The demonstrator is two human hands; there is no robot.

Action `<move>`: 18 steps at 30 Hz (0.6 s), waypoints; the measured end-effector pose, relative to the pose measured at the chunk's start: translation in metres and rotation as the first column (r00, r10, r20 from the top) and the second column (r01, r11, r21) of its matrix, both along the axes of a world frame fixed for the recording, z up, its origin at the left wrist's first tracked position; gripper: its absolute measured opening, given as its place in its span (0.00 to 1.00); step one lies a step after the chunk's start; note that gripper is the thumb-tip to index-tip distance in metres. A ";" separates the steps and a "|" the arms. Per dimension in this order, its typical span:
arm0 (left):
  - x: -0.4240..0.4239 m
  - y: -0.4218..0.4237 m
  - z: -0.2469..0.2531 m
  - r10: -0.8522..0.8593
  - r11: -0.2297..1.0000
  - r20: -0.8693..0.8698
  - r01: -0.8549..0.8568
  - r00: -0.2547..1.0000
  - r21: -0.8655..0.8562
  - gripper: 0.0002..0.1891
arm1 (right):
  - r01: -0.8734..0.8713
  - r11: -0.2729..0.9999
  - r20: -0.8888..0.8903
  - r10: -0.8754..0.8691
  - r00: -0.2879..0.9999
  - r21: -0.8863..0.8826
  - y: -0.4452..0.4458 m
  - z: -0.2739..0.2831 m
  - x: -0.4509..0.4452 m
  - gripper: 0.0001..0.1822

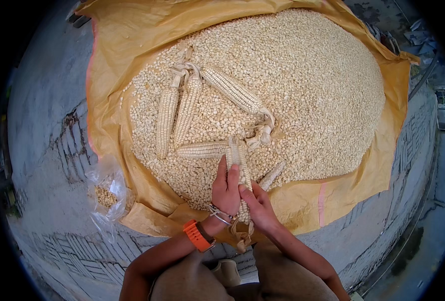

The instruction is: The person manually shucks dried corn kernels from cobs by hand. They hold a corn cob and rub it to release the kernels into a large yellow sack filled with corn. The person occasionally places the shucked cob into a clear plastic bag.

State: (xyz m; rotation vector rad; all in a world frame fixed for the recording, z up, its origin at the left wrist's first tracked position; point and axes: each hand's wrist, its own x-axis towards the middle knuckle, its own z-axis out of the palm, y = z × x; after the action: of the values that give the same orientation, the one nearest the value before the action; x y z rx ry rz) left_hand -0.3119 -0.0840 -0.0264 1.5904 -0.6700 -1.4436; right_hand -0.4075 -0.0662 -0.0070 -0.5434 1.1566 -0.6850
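My left hand (226,192) grips a pale, rough corncob (233,152), its thumb lying along it. Pressed against this cob is an ear of dried white corn (246,210), which my right hand (260,207) holds from the right side. The ear's dry husk tail (243,237) hangs down between my wrists. Beyond my fingers lies another ear (201,149), partly hidden by the cob. A bare cob (273,175) rests on the kernels just right of my right hand.
A broad heap of loose white corn kernels (320,94) covers an orange-yellow woven sheet (124,67). Two ears (167,122) joined by knotted husks and a third ear (231,88) lie on it. Left, a clear plastic bag (107,195) of kernels sits on concrete ground (49,150).
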 end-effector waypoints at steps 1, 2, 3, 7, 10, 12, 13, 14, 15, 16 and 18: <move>-0.001 0.000 -0.002 0.020 1.000 -0.014 -0.020 1.000 -0.018 0.24 | 0.026 0.998 0.007 -0.026 1.000 0.055 0.000 -0.001 0.000 0.19; -0.002 0.000 -0.005 0.040 0.999 -0.027 -0.041 0.999 -0.035 0.24 | 0.051 0.993 0.013 -0.053 0.999 0.110 0.001 -0.002 0.000 0.19; -0.003 -0.001 -0.008 0.059 0.997 -0.042 -0.061 0.997 -0.052 0.23 | 0.076 0.983 0.017 -0.080 0.997 0.165 0.001 -0.003 -0.001 0.18; 0.008 -0.008 -0.013 0.083 0.996 -0.221 -0.078 0.972 0.032 0.26 | 0.043 0.973 0.173 -0.084 0.981 0.227 -0.003 -0.002 -0.006 0.21; 0.011 -0.012 -0.008 0.140 0.989 -0.202 -0.128 0.969 0.069 0.25 | -0.082 0.996 0.144 0.084 0.986 -0.015 -0.007 0.009 -0.005 0.24; 0.007 -0.011 -0.010 0.131 0.991 -0.142 -0.131 0.981 0.009 0.25 | -0.126 0.982 -0.020 0.124 0.992 -0.142 -0.002 0.002 -0.004 0.25; 0.006 -0.011 -0.010 0.129 0.991 -0.110 -0.132 0.985 -0.021 0.26 | -0.121 0.983 -0.048 0.115 0.992 -0.139 -0.001 0.003 -0.002 0.24; 0.007 -0.010 -0.008 0.107 0.994 -0.117 -0.109 0.987 -0.017 0.27 | -0.116 0.984 -0.076 0.106 0.991 -0.137 -0.001 0.004 0.000 0.24; 0.007 -0.010 -0.003 0.084 0.996 -0.125 -0.086 0.989 -0.014 0.27 | -0.111 0.985 -0.105 0.097 0.990 -0.134 -0.001 0.005 0.001 0.23; 0.008 -0.009 -0.001 0.061 0.998 -0.133 -0.063 0.989 -0.010 0.28 | -0.101 0.986 -0.109 0.086 0.990 -0.136 -0.001 0.004 0.002 0.23; 0.005 -0.006 -0.006 0.080 0.997 -0.101 -0.081 0.992 -0.002 0.27 | -0.081 0.987 -0.113 0.065 0.991 -0.141 -0.001 0.004 0.003 0.22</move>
State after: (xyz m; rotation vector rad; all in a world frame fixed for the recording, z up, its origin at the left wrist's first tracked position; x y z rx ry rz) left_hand -0.3066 -0.0900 -0.0325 1.5122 -0.5450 -1.4504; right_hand -0.4041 -0.0670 -0.0035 -0.7509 1.1873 -0.6865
